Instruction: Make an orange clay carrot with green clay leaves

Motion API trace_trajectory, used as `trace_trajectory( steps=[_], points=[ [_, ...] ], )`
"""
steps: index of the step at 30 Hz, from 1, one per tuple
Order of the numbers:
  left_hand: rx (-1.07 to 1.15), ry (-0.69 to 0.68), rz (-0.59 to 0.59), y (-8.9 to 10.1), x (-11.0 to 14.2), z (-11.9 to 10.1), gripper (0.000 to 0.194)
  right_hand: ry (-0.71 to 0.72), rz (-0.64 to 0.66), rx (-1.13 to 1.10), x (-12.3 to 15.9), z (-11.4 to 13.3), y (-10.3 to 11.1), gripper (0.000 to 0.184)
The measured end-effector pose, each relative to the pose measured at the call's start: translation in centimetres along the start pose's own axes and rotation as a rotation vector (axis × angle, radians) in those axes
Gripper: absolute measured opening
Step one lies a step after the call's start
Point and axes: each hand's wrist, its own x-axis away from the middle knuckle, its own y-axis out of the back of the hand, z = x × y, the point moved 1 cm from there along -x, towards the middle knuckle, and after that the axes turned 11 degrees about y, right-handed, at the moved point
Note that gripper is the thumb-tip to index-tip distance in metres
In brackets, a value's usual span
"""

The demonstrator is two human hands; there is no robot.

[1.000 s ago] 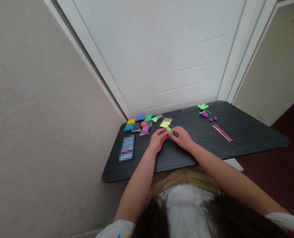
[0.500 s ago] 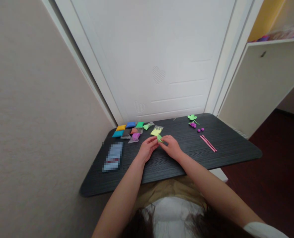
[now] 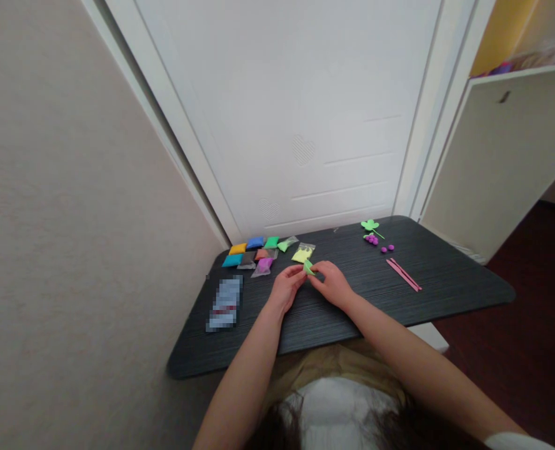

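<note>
A small, thin piece of light green modelling clay (image 3: 308, 267) is pinched between both hands above the middle of the table. My left hand (image 3: 285, 290) grips its left side with closed fingertips. From the right, my right hand (image 3: 335, 285) has thumb and fingers closed on the same piece. Just beyond the fingers lies a clear bag of pale yellow clay (image 3: 302, 254). To the right are a green leaf-shaped clay piece (image 3: 370, 225) with a thin stem, a cluster of purple clay balls (image 3: 373, 240) and two loose purple balls (image 3: 387, 249).
Several bags of coloured clay (image 3: 247, 257) lie at the table's back left. In front of them is a pixelated bluish packet (image 3: 225, 303). Pink modelling tools (image 3: 404, 275) rest on the right of the dark table (image 3: 460, 284). A white door (image 3: 277, 112) stands behind.
The whole view has shifted slightly, so the table sits further right. Both hands keep hold of the green clay, which shows at a slightly different angle.
</note>
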Motion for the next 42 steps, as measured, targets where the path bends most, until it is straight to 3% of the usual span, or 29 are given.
trace_trajectory(
  steps=[5,11,14,17,26,30,34,38,42],
  points=[
    [-0.039,-0.027,-0.002,0.0,0.1,0.0,0.027,0.01,-0.001,-0.039,0.0,0.3,0.1,0.018],
    [-0.106,-0.116,-0.112,0.0,-0.1,-0.1,0.033,-0.004,-0.014,-0.143,-0.2,0.5,0.3,0.02],
    [-0.12,-0.121,-0.105,0.1,-0.3,0.0,0.036,-0.03,-0.018,-0.199,-0.3,0.4,0.4,0.019],
    [-0.172,-0.129,-0.082,0.2,-0.4,0.2,0.035,-0.087,-0.027,-0.242,-0.3,0.2,0.4,0.019],
    [-0.465,-0.271,-0.162,0.0,0.0,-0.3,0.031,-0.303,-0.001,-0.472,-0.4,-0.8,-0.1,0.03],
    [-0.253,-0.183,-0.112,-0.2,0.1,-0.3,0.03,-0.38,-0.017,-0.689,-0.5,-0.7,0.2,0.028],
    [0.05,0.021,0.038,-0.2,0.2,-0.4,0.029,-0.494,-0.034,-0.949,-0.5,-0.6,0.1,0.03],
    [0.125,0.184,0.144,0.1,0.4,-0.3,0.024,-0.574,0.028,-1.161,-0.4,-0.3,-0.2,0.029],
    [0.127,0.195,0.192,0.1,0.8,-0.3,0.019,-0.596,0.074,-1.244,-0.4,-0.1,0.0,0.025]
  ],
)
